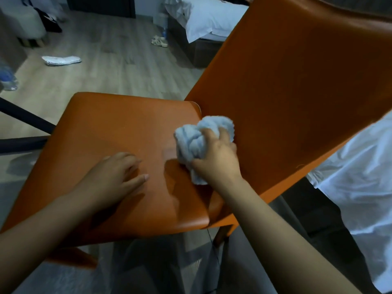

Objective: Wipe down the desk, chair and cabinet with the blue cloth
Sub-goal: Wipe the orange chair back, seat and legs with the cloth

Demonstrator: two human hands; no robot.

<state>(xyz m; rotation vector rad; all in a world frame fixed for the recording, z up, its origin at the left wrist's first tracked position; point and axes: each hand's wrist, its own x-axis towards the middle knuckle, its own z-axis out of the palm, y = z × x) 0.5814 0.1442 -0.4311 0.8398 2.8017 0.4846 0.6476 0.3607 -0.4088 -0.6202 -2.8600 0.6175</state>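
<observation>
The right forearm point(275, 234) and left forearm point(42, 225) reached in from the bottom edge over an orange chair point(118, 128). They ended in the right grip point(216, 158) and the left grip point(114, 177).

Far to the left of the left grip, at the frame's edge, was a clear bottle point(8, 77) with a blue label. It was too blurred to tell what it held. Well beyond the right grip, a second bottle point(164, 31) stood on the floor point(118, 49) by the bed point(212, 20). Its contents could not be made out either.

The right grip was clamped on the cloth point(191, 139), fingers curled over it. It pressed the cloth on the rear of the seat, close against the backrest point(286, 81). The cloth was pale blue and nubbly like terry. It was crumpled into a loose ball, with folds bulging out ahead of and to the left of the fingers and a corner hanging below the palm.

The left grip lay flat on the seat to the left of the right grip, apart from the cloth. Its fingers were straight, slightly spread, and held nothing. The seat between the two grips showed a glossy sheen.

Sandals point(159, 41) lay just beside the second bottle, and a white slipper point(61, 60) lay on the floor beyond the left grip. A white shirt point(360, 177) hung to the right of the right grip.
</observation>
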